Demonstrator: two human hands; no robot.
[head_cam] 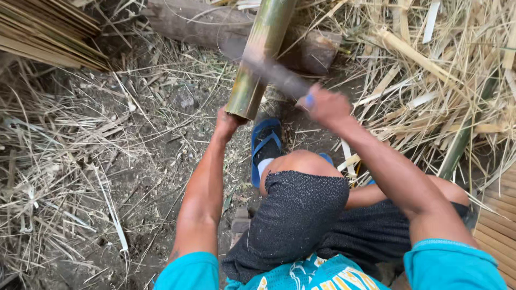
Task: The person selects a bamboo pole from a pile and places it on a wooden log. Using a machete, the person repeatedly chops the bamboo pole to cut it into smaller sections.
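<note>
Clearly the left hand (227,124) is cupped under the lower end of the green bamboo pole (262,59), which leans on a log (215,27). The right hand (327,105) is clenched round a blurred blade (274,72) against the pole. I judge a glancing stroke could slip toward the left hand or the sandalled foot (265,147)
</note>
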